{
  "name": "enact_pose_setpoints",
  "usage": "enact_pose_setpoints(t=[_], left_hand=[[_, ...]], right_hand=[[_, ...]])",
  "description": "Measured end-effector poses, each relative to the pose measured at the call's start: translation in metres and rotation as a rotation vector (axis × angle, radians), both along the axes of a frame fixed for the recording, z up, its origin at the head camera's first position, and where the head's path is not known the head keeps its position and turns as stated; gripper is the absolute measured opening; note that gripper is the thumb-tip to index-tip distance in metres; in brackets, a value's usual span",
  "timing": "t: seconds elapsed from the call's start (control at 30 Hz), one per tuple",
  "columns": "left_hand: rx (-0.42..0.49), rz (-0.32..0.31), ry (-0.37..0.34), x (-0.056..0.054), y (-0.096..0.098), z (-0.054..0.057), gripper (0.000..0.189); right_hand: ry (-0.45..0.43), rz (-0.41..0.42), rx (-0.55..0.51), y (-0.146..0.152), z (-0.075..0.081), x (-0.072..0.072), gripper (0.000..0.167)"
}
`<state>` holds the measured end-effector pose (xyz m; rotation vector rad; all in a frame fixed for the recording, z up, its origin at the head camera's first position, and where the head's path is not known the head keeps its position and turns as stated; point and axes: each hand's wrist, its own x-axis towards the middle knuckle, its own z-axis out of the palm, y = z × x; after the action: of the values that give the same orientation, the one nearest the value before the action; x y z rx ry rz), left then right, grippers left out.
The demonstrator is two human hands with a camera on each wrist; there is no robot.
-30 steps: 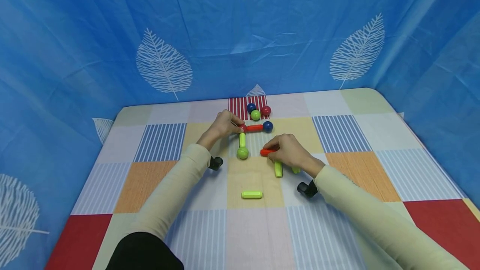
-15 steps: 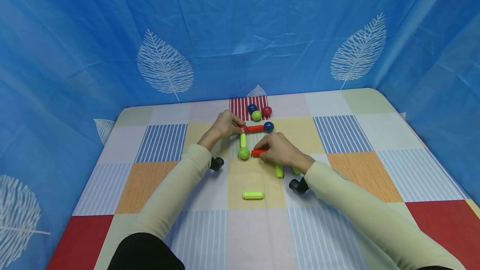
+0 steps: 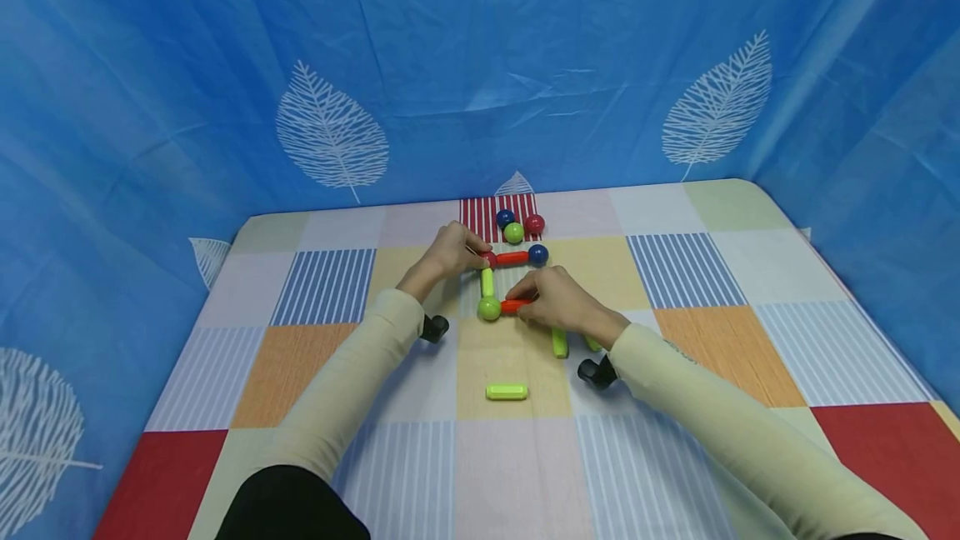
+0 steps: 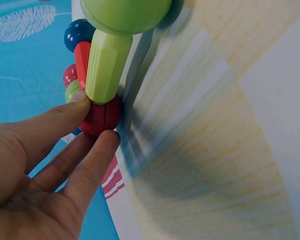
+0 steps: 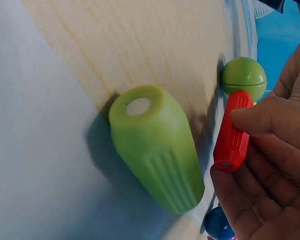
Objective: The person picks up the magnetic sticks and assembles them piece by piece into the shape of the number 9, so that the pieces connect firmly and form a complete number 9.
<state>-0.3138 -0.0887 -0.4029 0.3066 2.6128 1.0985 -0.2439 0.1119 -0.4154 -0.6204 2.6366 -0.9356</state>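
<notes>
My left hand (image 3: 450,252) pinches a red ball (image 4: 104,119) between thumb and fingertips. From that ball a green rod (image 3: 487,282) runs toward me to a green ball (image 3: 489,309). A red rod (image 3: 513,258) extends right from the red ball to a blue ball (image 3: 537,255). In my right hand (image 3: 562,300), thumb and fingers pinch a second, ridged red rod (image 5: 233,132), whose far end meets the green ball in the right wrist view. The rod's near end shows a small round metal disc. Part of this rod is hidden by my fingers in the head view.
A loose blue ball (image 3: 506,218), green ball (image 3: 513,232) and red ball (image 3: 535,224) cluster behind the joined pieces. One green rod (image 3: 507,392) lies nearer me. Two more, a green rod (image 3: 559,343) and a partly hidden green rod (image 3: 592,343), lie below my right hand.
My right hand has carried its red rod leftward, from a gap beside the green ball to touching it. The left hand has kept its grip on the red ball.
</notes>
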Motion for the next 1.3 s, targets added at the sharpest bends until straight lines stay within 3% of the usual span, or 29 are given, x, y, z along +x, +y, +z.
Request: enact_pose_setpoints(t=[0.33, 0.7, 1.3], left_hand=[[0.001, -0.012, 0.011, 0.0001, 0.0001, 0.0001, 0.028], [-0.001, -0.021, 0.001, 0.0011, -0.0007, 0.0001, 0.028], [0.0, -0.018, -0.002, 0.0007, 0.0011, 0.0015, 0.027]], right_hand=[[-0.001, 0.016, 0.001, 0.0001, -0.0007, 0.0003, 0.025], [0.065, 0.05, 0.022, -0.0002, -0.0021, 0.0019, 0.025], [0.04, 0.054, 0.033, 0.0027, -0.0002, 0.0002, 0.026]])
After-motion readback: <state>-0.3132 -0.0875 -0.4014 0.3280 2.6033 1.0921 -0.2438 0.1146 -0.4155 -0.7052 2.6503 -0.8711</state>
